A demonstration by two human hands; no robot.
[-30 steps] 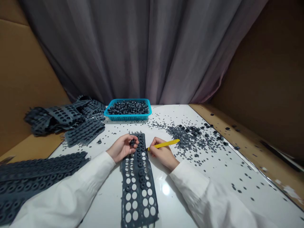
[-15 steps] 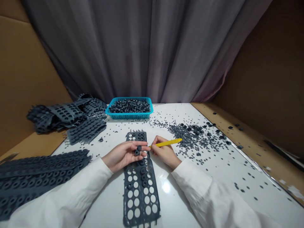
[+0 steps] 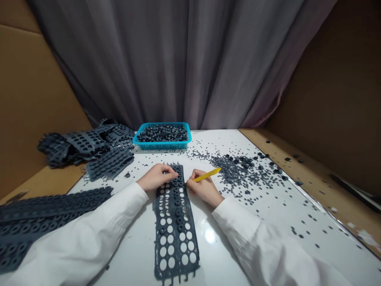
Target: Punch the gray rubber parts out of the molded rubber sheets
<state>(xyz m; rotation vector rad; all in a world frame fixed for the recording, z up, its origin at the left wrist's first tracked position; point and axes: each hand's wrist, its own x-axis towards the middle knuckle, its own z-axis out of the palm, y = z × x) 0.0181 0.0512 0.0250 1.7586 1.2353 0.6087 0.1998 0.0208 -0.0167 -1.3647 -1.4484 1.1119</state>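
Note:
A dark grey rubber sheet [image 3: 175, 248] with rows of round holes lies lengthwise on the white table in front of me. Several ring-shaped rubber pieces [image 3: 179, 219] still sit in it, mostly along the middle and the far end. My left hand [image 3: 159, 177] is over the far part of the sheet, thumb and fingers pinched at its surface; what is between them is hidden. Beside the sheet's right edge, my right hand [image 3: 205, 189] grips a slim yellow pen-like tool [image 3: 207, 174], its rear end pointing up and right. The tool's tip cannot be made out.
A blue basket [image 3: 162, 145] full of small dark pieces stands at the back. Punched sheets [image 3: 86, 143] are heaped at back left; unpunched-looking strips [image 3: 53, 210] lie at near left. Small dark discs [image 3: 232, 171] are scattered on the right. Cardboard walls [image 3: 44, 91] and a curtain enclose the table.
My left hand has turned over from palm-up, with dark rubber pieces at its fingers, to a pinch on the sheet's far part. The yellow tool has tilted slightly and shifted left.

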